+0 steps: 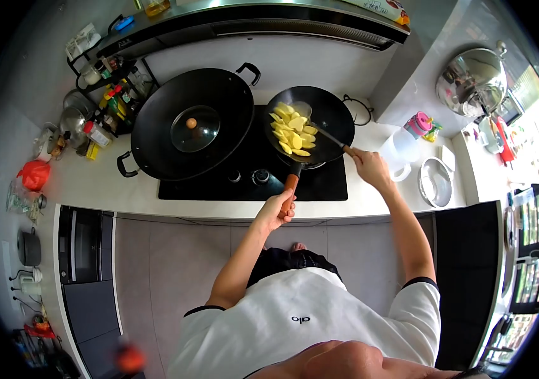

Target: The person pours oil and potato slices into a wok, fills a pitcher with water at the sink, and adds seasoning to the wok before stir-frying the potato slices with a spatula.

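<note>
My left hand (277, 209) grips the orange wooden handle (291, 184) of a black frying pan (332, 114) that sits on the black hob (244, 170). Yellow potato slices (293, 129) lie piled on the pan's left side. My right hand (369, 167) holds the wooden end of a metal spatula (320, 129), whose blade rests among the slices.
A large black wok with a glass lid (195, 127) fills the hob's left burner. Bottles and jars on a rack (102, 110) crowd the counter's left end. A white jug (402, 148), a steel bowl (435, 182) and a steel pot lid (471, 79) stand to the right.
</note>
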`<state>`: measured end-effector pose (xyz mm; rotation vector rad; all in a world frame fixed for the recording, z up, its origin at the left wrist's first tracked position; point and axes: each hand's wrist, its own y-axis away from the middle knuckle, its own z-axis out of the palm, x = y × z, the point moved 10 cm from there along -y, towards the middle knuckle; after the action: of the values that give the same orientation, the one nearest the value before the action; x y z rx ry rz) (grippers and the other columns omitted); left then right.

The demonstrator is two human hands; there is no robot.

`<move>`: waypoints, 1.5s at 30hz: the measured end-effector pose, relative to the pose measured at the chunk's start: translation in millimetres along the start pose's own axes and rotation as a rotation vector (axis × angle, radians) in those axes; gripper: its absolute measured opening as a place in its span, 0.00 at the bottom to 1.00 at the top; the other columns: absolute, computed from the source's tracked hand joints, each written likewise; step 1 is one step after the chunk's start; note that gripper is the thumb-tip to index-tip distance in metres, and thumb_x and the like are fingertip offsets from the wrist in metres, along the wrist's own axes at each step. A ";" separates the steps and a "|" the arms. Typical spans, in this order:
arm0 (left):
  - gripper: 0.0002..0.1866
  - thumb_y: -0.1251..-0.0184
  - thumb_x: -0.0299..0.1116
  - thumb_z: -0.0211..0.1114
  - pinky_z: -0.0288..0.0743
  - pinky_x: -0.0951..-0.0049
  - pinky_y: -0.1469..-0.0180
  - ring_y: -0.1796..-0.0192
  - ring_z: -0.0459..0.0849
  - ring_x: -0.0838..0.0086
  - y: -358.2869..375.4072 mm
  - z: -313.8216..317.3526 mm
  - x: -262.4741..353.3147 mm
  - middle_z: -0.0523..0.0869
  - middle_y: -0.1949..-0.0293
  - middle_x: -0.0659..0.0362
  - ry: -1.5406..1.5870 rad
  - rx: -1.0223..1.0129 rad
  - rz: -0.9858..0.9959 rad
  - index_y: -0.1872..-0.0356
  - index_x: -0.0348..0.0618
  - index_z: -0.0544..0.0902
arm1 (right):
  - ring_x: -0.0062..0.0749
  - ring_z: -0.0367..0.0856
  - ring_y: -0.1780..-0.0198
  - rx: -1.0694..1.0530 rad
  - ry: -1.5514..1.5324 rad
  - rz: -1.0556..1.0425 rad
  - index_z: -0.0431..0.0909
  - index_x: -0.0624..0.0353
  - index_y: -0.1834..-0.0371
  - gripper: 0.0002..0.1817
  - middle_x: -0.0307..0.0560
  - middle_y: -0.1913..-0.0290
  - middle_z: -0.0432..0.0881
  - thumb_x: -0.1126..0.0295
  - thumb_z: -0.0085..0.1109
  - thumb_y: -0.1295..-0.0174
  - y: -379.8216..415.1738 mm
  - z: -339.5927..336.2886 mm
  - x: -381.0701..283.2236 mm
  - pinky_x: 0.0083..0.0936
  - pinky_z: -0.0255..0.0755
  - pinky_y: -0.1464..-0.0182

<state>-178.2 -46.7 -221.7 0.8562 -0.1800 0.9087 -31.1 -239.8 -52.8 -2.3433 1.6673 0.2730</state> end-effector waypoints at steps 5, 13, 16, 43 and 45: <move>0.19 0.34 0.47 0.60 0.59 0.85 0.82 0.79 0.70 0.81 -0.2 0.1 0.7 0.72 0.75 0.63 -0.004 0.000 0.005 0.59 0.41 0.71 | 0.57 0.81 0.67 -0.027 0.292 0.106 0.78 0.51 0.53 0.13 0.59 0.71 0.82 0.63 0.48 0.37 -12.6 -23.0 44.0 0.49 0.74 0.62; 0.19 0.34 0.48 0.60 0.60 0.84 0.82 0.79 0.70 0.81 -1.5 0.2 -0.7 0.72 0.75 0.62 0.010 -0.016 0.001 0.58 0.40 0.71 | 0.39 0.78 0.80 -0.496 -0.035 0.374 0.74 0.65 0.80 0.26 0.51 0.81 0.77 0.50 0.57 0.40 -11.9 0.8 49.1 0.33 0.72 0.76; 0.19 0.34 0.47 0.60 0.59 0.84 0.82 0.79 0.70 0.81 -1.0 0.0 -1.1 0.72 0.75 0.62 0.007 -0.011 0.004 0.59 0.41 0.71 | 0.23 0.62 0.90 -0.544 -0.329 0.420 0.64 0.60 0.88 0.33 0.40 0.89 0.65 0.41 0.59 0.44 -4.3 45.2 36.4 0.22 0.59 0.88; 0.19 0.34 0.48 0.60 0.59 0.85 0.82 0.79 0.69 0.81 -0.4 -0.4 0.0 0.72 0.75 0.62 0.005 0.003 -0.004 0.59 0.40 0.71 | 0.53 0.83 0.70 -0.178 0.021 0.212 0.83 0.55 0.57 0.16 0.59 0.69 0.83 0.63 0.47 0.37 -13.0 32.6 62.2 0.39 0.78 0.66; 0.19 0.34 0.48 0.60 0.59 0.85 0.82 0.79 0.69 0.81 -1.2 -0.7 -1.3 0.72 0.75 0.62 0.004 0.004 -0.005 0.59 0.40 0.71 | 0.48 0.81 0.77 -0.290 -0.231 0.319 0.82 0.52 0.51 0.18 0.58 0.75 0.81 0.56 0.49 0.36 -4.0 43.9 43.2 0.37 0.77 0.73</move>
<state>-178.2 -47.5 -223.4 0.8577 -0.1723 0.9062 -13.5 -263.7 -106.9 -2.1153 1.9842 0.8639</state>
